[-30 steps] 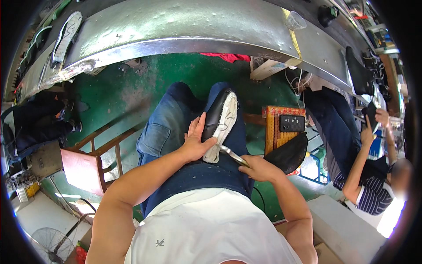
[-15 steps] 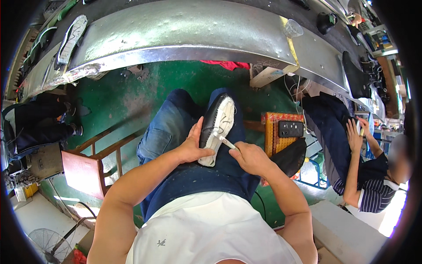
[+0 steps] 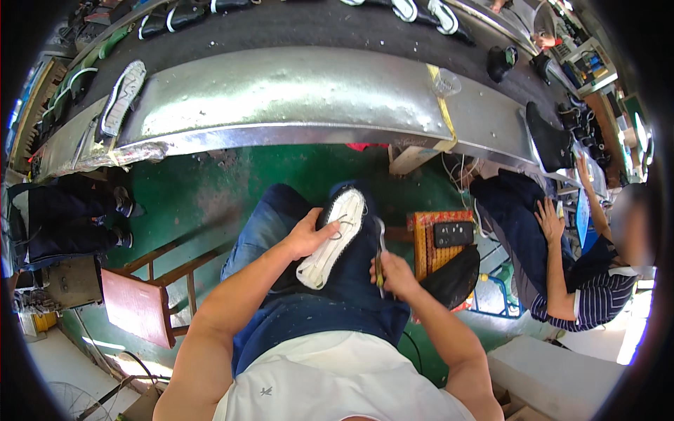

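A dark shoe (image 3: 331, 238) with a pale, rough underside facing up and a loose dark cord across it rests over my lap, toe pointing away from me. My left hand (image 3: 309, 235) grips its left side, thumb pressed on the pale underside. In my right hand (image 3: 395, 274), fingers wrapped round a yellowish handle, is a hand tool (image 3: 380, 238) with a slim, curved metal end. That end points away from me, to the right of the shoe and apart from it. I cannot make out the tool's exact kind.
A metal-edged workbench (image 3: 281, 95) spans the far side, bearing another pale-soled shoe (image 3: 122, 98) and a clear cup (image 3: 445, 83). At right, a woven-topped stool (image 3: 426, 245) holds a black phone (image 3: 453, 234). A co-worker (image 3: 590, 281) sits beyond it. A wooden stool (image 3: 137, 302) stands left.
The tool has left the shoe's underside and moved to its right, its metal end now pointing away. My left thumb has shifted up along the sole. The view has tilted toward the bench.
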The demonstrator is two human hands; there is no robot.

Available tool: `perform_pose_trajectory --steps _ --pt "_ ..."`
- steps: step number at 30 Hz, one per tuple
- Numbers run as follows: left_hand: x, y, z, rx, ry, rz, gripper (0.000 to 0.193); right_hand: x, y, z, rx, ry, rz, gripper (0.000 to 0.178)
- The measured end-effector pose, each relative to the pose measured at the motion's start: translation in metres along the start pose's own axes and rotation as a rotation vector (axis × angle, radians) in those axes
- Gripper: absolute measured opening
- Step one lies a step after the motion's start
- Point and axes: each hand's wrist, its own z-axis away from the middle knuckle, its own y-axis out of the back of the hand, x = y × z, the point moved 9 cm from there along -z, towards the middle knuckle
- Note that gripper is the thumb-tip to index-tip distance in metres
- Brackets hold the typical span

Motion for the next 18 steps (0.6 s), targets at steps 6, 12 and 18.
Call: perform_pose_trajectory --steps 6,12,18 --pt "0.096 0.017 0.024 -0.071 -0.162 0.676 0.061 -0.008 0.012 0.022 0.027 0.128 0.51 0.044" --pt "0.195 0.04 0.029 -0.387 -0.136 1.24 0.081 -0.058 -0.039 0.066 0.035 0.438 1.195 0.041" --pt "0.197 0.034 0.015 -0.388 -0.158 1.354 0.075 -0.075 -0.055 0.085 0.043 0.684 1.251 0.05"
